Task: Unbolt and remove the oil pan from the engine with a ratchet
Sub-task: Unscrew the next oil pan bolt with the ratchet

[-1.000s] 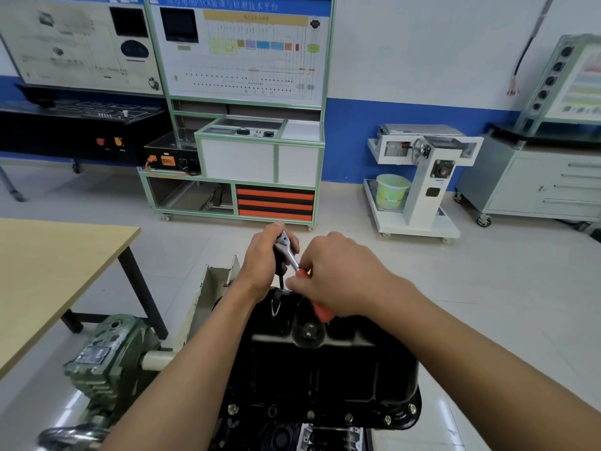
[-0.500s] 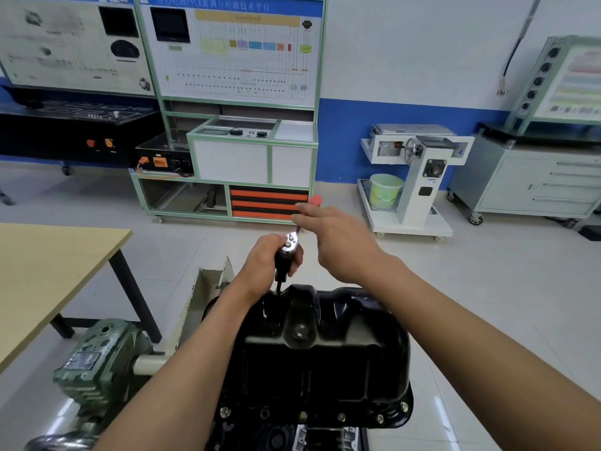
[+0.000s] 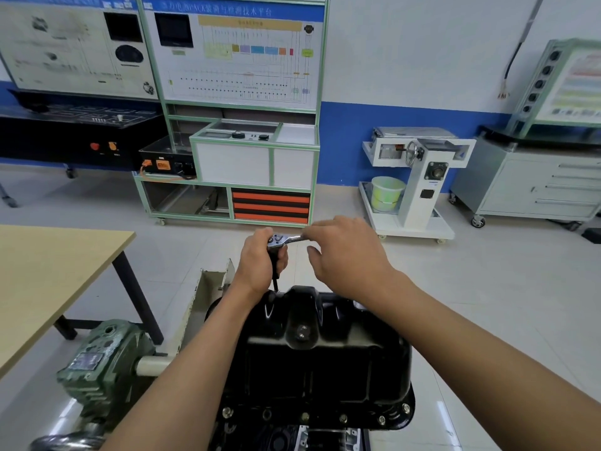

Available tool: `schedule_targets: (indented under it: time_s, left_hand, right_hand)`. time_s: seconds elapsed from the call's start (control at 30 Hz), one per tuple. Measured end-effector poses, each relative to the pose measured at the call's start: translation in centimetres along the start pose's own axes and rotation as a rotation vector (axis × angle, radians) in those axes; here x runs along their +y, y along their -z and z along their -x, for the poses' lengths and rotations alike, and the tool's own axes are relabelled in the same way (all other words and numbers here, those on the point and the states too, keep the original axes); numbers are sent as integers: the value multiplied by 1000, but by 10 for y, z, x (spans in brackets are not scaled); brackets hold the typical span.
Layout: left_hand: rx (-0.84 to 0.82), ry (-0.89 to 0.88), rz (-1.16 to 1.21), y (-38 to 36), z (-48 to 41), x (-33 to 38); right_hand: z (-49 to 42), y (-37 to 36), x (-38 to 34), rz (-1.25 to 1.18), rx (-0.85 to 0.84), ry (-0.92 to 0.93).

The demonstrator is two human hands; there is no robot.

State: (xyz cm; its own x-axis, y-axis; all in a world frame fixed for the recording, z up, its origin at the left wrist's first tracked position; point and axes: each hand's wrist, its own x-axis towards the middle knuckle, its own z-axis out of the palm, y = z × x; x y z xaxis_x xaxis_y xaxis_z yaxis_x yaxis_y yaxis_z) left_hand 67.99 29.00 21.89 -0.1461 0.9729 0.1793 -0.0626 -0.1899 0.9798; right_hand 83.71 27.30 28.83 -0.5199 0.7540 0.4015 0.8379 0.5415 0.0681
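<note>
A glossy black oil pan (image 3: 325, 369) sits upside-up on the engine in front of me, with several bolts along its near flange (image 3: 305, 417). A chrome ratchet (image 3: 282, 239) stands over the pan's far left edge, its extension (image 3: 275, 281) running down to the flange there. My left hand (image 3: 260, 262) is wrapped around the ratchet head and extension. My right hand (image 3: 344, 255) grips the ratchet handle, which points to the right and is mostly hidden in the fist.
A green gearbox (image 3: 104, 362) of the engine stand sits at lower left, with a wooden table (image 3: 48, 275) beside it. Training cabinets (image 3: 240, 151), a white wheeled stand (image 3: 419, 183) and a grey drawer cart (image 3: 533, 183) line the far wall.
My right hand has swung the ratchet handle from near me, round past the far side, to point right. My left hand stayed on the ratchet head. The view shifted slightly.
</note>
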Motion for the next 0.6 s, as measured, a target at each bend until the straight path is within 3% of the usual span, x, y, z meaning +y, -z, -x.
schedule_targets:
  time_s: [0.17, 0.47, 0.6]
  left_hand:
    - [11, -31, 2, -2, -1, -1]
    - [20, -51, -8, -2, 0, 2]
    - [-107, -64, -66, -1, 2, 3]
  right_hand:
    - [15, 16, -18, -73, -73, -79]
    - [15, 23, -15, -638, -387, -72]
    - [6, 32, 11, -399, -454, -30]
